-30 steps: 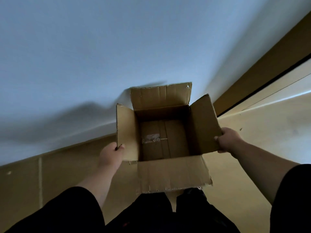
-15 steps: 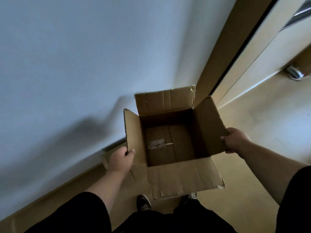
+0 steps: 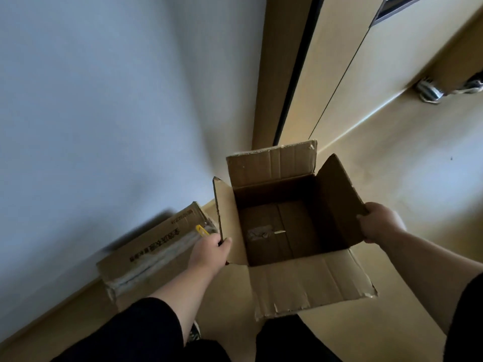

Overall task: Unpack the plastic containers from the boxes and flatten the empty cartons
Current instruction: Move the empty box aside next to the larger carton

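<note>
Currently an open cardboard carton (image 3: 277,226) is held up off the floor, all four top flaps splayed outward, nothing inside but a scrap of torn tape (image 3: 257,234) on the taped bottom seam. Left hand (image 3: 209,250) pinches the near edge of the left flap, thumb on the inner face, fingers behind it. Right hand (image 3: 380,222) grips the outer edge of the right flap, fingers curled round it.

Edges: near flap hangs toward the person, its right corner ragged and torn. Far flap stands upright, top edge frayed. Left flap edge sits just beside a second carton.

Second carton (image 3: 154,253) lies on the floor at left, against the blue-grey wall (image 3: 104,100), clear tape along its top seam. A yellow utility knife (image 3: 202,230) lies on its top, just beside the left hand. Black print runs along its top panel; too blurred to read.

Room: wall closes off the left side. Far ahead, a wood door frame (image 3: 277,74) with a dark gap, then beige panels running right. Open floor (image 3: 405,165) stretches right and far-right of the held carton. Sneakers (image 3: 428,91) sit at far right against the panel base. Person's own shoe (image 3: 194,333) shows near, under the left forearm.
</note>
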